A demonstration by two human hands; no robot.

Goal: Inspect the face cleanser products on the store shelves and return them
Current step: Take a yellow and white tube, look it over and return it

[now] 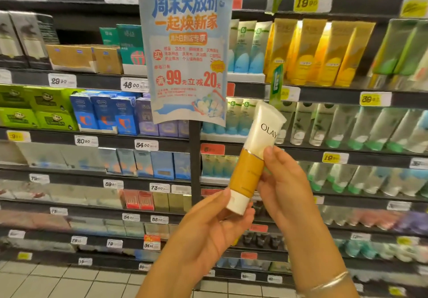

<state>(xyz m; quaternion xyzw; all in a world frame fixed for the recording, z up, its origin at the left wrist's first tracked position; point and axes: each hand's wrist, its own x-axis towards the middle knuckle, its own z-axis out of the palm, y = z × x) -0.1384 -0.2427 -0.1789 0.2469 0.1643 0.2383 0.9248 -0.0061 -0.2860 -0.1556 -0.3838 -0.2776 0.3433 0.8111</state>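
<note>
Olay tube [256,157]: a white and orange face cleanser tube marked OLAY, being held up in front of the shelves, cap end down and tilting with its crimped end up to the right.
Left hand [209,230]: gripping the tube's white cap [236,205] from below, thumb lying along the cap's left side, fingers curling under it.
Right hand [286,190]: pinching the tube's body at the seam between white and orange, thumb tip pressing on the front face, fingers behind and mostly hidden; thin bangles [331,282] are sitting on the wrist.
Shelves [324,149]: dark store racks with price tags along the edges, carrying rows of tubes to the right and small boxes to the left.
Yellow tubes [324,54]: standing in a row on an upper right shelf, well above the held tube.
Promotional poster [186,52]: a pale blue paper sign with Chinese text and red numbers 99 and 20, hanging in front of the racks just left of the tube's upper end.
Floor [58,281]: pale tiles showing at lower left.
</note>
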